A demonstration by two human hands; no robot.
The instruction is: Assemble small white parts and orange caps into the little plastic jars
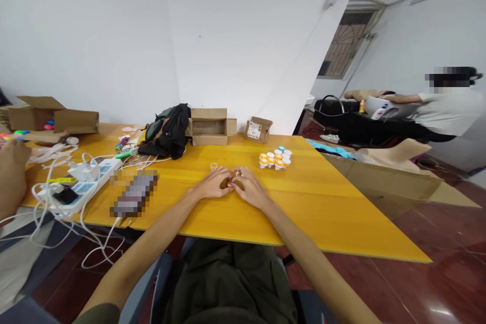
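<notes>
My left hand (214, 184) and my right hand (248, 188) meet fingertip to fingertip low over the yellow table (322, 212). The fingers of both are bent inward and closed around something small, mostly hidden; a little white shows between them. Just beyond my left hand lies a thin pale ring (213, 165). To the right of my right hand, a little farther off, stands a tight group of small round-topped pieces (275, 158), white with orange rims, one of them teal.
Left lie a phone (135, 193), a power strip (93, 182) with tangled white cables, and a co-worker's arm (11, 177). A black bag (170, 134), an open carton (209, 134) and a smaller box (258, 130) line the back. Right, beyond the table edge, sits a large carton (379, 182); another person (448, 106) sits farther off.
</notes>
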